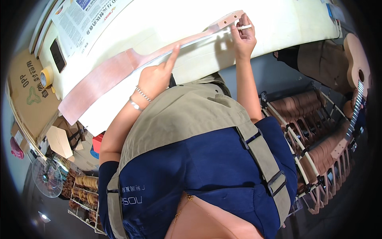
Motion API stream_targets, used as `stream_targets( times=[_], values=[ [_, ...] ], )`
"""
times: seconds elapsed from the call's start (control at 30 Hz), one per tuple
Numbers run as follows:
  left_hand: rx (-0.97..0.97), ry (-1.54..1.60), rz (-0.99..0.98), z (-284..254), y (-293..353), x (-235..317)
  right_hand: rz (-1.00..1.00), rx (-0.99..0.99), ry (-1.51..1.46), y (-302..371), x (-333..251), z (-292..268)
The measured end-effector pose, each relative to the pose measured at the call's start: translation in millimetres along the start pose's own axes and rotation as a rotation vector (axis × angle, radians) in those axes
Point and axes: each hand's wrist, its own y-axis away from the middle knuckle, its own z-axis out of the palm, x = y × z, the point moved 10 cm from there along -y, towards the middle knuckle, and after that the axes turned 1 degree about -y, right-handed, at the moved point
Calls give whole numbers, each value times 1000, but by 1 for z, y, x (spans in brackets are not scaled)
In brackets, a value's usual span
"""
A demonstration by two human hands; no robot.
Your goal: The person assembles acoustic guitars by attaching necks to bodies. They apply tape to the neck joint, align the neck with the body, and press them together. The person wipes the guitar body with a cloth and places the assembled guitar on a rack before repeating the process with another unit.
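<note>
An unfinished ukulele [99,83] of reddish-brown bare wood lies on its side on the white worktable [167,18]. Its body is at the left, and the slim neck runs up to a headstock with holes [230,20] at the right. My left hand [156,75] has its index finger stretched out against the neck, the other fingers curled under. At the headstock, my right hand [244,39] is closed, with a short white stick [244,27] held between the fingers. Its fingertips are at the headstock's end; whether they also grip the wood I cannot tell.
A newspaper [85,24], a dark phone [57,55] and a yellow tape roll [46,77] lie at the left. A cardboard box [32,95] stands beside the table. Right, a person holds another ukulele [355,65] near a rack of instruments [302,107]. A fan [47,177] is lower left.
</note>
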Motion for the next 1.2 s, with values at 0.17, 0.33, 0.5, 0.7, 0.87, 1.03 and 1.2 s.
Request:
stream_targets(
  times=[0.17,0.33,0.5,0.7,0.87,1.03,1.2],
  values=[
    [-113,-48,7,26,-68,43,-30,1,27,-1,0,2],
    [105,-67,61,0,-96,56,-9,19,70,-2,1,1],
    [-185,624,-250,16,-116,-24,-5,23,26,-5,-3,7],
    [-518,1045,-565,59,-122,-28,-114,61,232,-3,-9,2],
    [-515,1042,-611,61,-124,-27,119,209,75,25,-7,-3],
    [-493,1007,-620,57,-125,-28,533,658,-438,87,44,-57],
    [-113,242,-201,-8,-104,-6,202,251,501,18,-19,-124]
  ],
)
